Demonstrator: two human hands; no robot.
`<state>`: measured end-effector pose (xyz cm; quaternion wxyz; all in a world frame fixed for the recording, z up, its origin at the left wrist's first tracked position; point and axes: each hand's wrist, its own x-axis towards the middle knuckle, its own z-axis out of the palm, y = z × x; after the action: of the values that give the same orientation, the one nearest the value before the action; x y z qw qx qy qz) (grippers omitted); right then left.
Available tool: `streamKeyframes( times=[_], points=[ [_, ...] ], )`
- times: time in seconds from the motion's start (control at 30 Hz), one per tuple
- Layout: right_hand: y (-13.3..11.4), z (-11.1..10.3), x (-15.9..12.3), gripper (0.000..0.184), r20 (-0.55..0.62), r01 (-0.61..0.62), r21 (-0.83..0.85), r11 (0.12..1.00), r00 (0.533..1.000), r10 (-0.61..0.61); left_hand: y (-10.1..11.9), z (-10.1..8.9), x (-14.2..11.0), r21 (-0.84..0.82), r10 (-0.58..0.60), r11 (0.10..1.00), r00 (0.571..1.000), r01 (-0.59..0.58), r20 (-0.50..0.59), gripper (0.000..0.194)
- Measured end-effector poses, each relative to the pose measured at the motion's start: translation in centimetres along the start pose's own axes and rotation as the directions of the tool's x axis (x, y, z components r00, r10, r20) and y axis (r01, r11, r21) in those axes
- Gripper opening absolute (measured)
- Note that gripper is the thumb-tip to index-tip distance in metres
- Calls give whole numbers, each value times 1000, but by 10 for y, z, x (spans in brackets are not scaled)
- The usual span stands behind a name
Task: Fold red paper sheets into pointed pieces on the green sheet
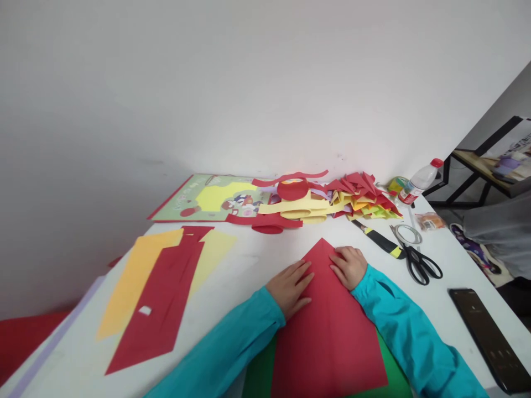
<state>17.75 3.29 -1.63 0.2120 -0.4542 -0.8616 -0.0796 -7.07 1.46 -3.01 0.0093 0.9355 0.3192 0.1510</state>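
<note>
A red sheet of paper, its two top corners folded in to a point and a crease down its middle, lies in front of me over a green sheet. My left hand rests on the sloping left edge near the tip, fingers stretched out and apart. On the opposite slope lies my right hand, its fingers slightly bent and spread on the paper. The thumbs are mostly hidden.
Cut red paper and an orange sheet lie at left. Paper strips and folded pieces are heaped along the wall. To the right are a utility knife, scissors, a phone and a bottle.
</note>
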Motion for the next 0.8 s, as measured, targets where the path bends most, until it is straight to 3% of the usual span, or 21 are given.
streamKeyframes(
  times=[0.23,0.33,0.6,0.8],
  points=[
    [-9,-9,3,45,128,-14,-54,998,992,21,-2,-5,-23,24,-20,1000,1000,20,8,53],
    [-14,-14,5,44,188,-26,-76,997,981,40,-5,-11,-32,50,-21,999,1000,21,2,50],
    [-17,-13,5,42,197,-69,-61,996,977,80,-9,-24,-65,57,-47,997,998,49,-37,46],
    [-16,-11,4,43,179,-65,-57,996,981,75,-10,-33,-62,59,-13,998,998,17,-64,39]
  ],
)
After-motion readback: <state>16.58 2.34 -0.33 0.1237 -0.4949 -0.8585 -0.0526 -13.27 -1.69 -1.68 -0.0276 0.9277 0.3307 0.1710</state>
